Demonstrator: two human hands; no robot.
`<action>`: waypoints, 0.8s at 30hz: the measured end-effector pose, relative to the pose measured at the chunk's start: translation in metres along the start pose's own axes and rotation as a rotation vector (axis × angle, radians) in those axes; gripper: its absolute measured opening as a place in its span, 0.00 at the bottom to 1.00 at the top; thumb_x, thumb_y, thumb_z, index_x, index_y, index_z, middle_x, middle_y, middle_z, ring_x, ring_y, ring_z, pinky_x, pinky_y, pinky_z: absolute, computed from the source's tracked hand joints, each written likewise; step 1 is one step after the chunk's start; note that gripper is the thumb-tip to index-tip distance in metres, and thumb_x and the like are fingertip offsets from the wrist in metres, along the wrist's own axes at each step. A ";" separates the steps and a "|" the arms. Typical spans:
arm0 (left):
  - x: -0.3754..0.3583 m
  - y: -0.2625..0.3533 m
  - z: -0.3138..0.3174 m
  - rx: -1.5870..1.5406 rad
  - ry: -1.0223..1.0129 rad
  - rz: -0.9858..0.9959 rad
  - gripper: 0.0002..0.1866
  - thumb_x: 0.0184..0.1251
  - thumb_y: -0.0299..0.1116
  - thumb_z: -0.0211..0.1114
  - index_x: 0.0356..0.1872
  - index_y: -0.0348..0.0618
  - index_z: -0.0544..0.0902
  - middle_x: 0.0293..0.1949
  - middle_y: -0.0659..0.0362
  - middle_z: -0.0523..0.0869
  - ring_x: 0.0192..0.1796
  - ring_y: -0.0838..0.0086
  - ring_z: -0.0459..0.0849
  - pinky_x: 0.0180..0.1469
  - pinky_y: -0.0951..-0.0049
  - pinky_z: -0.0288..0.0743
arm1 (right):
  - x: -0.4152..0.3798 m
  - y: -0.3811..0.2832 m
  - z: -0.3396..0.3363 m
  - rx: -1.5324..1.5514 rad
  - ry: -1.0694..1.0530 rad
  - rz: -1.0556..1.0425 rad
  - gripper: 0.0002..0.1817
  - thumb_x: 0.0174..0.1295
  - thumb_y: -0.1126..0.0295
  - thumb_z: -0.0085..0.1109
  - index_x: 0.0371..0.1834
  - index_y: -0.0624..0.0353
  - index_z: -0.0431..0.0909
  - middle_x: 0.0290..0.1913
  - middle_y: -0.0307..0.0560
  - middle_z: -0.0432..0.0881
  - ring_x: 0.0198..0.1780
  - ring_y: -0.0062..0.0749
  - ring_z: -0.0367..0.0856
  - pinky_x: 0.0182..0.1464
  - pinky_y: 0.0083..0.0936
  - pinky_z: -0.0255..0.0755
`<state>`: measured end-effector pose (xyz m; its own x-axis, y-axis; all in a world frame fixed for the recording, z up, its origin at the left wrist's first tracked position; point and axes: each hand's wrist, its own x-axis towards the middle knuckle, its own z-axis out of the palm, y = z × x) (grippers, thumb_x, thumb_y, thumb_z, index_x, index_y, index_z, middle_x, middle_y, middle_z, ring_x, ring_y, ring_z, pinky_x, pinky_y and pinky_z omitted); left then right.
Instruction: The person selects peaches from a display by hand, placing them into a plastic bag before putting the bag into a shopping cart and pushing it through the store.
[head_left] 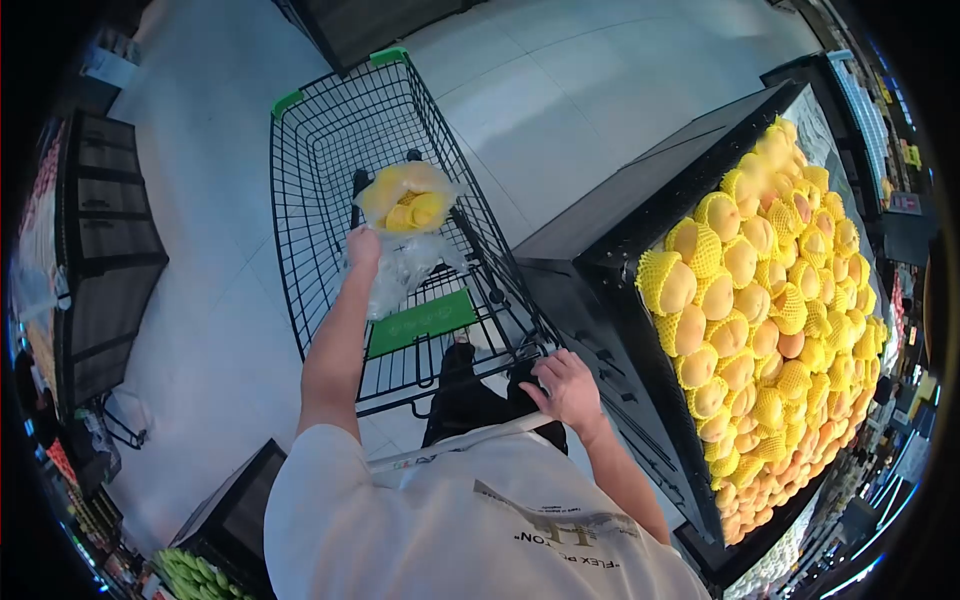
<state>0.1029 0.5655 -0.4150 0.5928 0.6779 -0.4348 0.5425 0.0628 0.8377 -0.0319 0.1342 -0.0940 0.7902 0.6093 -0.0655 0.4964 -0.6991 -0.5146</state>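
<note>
My left hand reaches into the shopping cart, its fingers closed on the gathered neck of a clear plastic bag. Yellow-netted fruit shows through the bag, and loose clear plastic hangs below it. My right hand is near the cart's handle end, beside the fruit stand, with its fingers apart and nothing visible in them. A green panel lies across the near part of the cart.
A black stand on the right holds many peach-coloured fruits in yellow foam nets. More dark stands are on the left. Green produce sits at the lower left. Tiled floor stretches beyond the cart.
</note>
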 end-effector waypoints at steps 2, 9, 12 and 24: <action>-0.015 0.054 0.001 -0.139 -0.031 -0.047 0.05 0.68 0.25 0.55 0.32 0.43 0.78 0.23 0.62 0.74 0.19 0.74 0.69 0.19 0.70 0.57 | -0.003 -0.001 0.000 -0.014 -0.005 -0.004 0.14 0.54 0.61 0.75 0.32 0.58 0.83 0.37 0.43 0.84 0.44 0.41 0.79 0.49 0.35 0.76; -0.045 0.168 0.005 -0.369 -0.217 -0.214 0.06 0.74 0.27 0.50 0.34 0.45 0.72 0.25 0.62 0.71 0.16 0.77 0.63 0.16 0.75 0.52 | -0.010 0.001 0.003 -0.080 -0.010 -0.011 0.18 0.59 0.52 0.69 0.32 0.58 0.82 0.37 0.43 0.82 0.48 0.40 0.78 0.56 0.35 0.74; -0.045 0.187 -0.006 -0.397 -0.238 -0.195 0.03 0.74 0.27 0.48 0.38 0.43 0.70 0.31 0.59 0.73 0.17 0.76 0.62 0.18 0.74 0.53 | -0.013 0.003 0.006 -0.095 0.001 -0.021 0.19 0.60 0.51 0.68 0.33 0.58 0.83 0.38 0.43 0.83 0.50 0.40 0.78 0.58 0.35 0.73; -0.252 0.386 -0.099 -0.576 -0.788 0.377 0.21 0.79 0.30 0.47 0.19 0.52 0.59 0.17 0.66 0.59 0.18 0.81 0.57 0.22 0.77 0.50 | -0.017 0.001 0.013 0.147 0.184 0.047 0.19 0.62 0.55 0.70 0.45 0.60 0.83 0.46 0.47 0.84 0.56 0.45 0.78 0.61 0.39 0.74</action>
<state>0.1046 0.4919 0.0508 0.9971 0.0694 -0.0313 -0.0013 0.4260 0.9047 -0.0490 0.1277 -0.1044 0.8701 0.4895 0.0580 0.4106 -0.6547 -0.6346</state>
